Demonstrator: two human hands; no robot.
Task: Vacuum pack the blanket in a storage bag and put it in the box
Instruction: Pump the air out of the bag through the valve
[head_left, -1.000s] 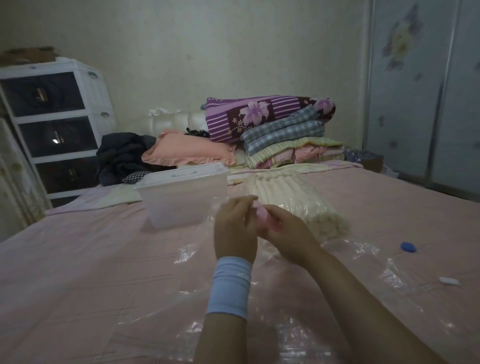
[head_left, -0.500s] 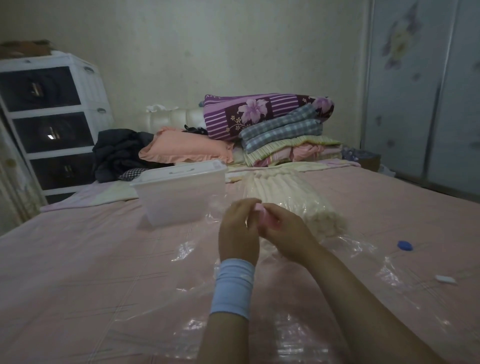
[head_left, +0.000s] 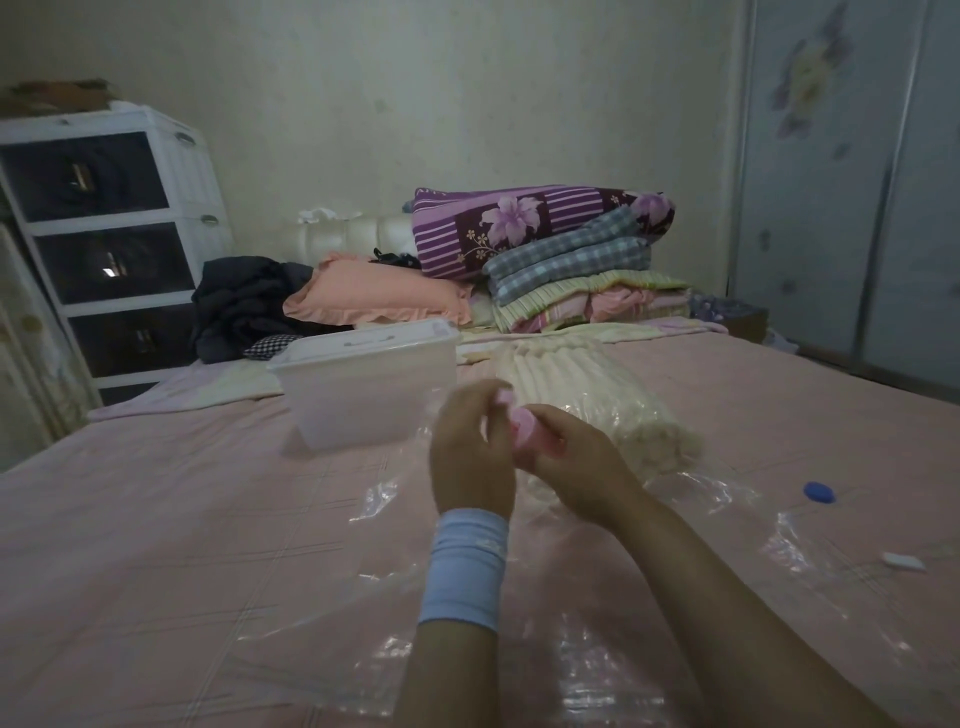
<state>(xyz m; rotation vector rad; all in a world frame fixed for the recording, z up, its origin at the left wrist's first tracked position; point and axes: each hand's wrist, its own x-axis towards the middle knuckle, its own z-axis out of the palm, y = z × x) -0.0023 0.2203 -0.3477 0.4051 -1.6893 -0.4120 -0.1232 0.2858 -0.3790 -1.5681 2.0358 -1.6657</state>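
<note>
A cream ribbed blanket (head_left: 582, 384) lies inside a clear plastic storage bag (head_left: 675, 525) spread over the pink bed. Both hands are raised above the bag, in front of the blanket. My left hand (head_left: 470, 457), with a light blue wristband, and my right hand (head_left: 576, 467) together hold a small pink object (head_left: 524, 434) between their fingers; what it is cannot be told. A translucent white box (head_left: 363, 395) with its lid on stands just left of the blanket.
A blue cap (head_left: 819, 491) and a small white clip (head_left: 903, 561) lie on the bed at right. Folded quilts (head_left: 545, 228), a peach pillow (head_left: 374, 293) and dark clothes (head_left: 244, 301) pile at the headboard. A white drawer unit (head_left: 104, 239) stands at left, wardrobe doors (head_left: 852, 182) at right.
The view has shifted slightly. The hands stay together on the pink object, working it with small finger movements; more of it shows between them now.
</note>
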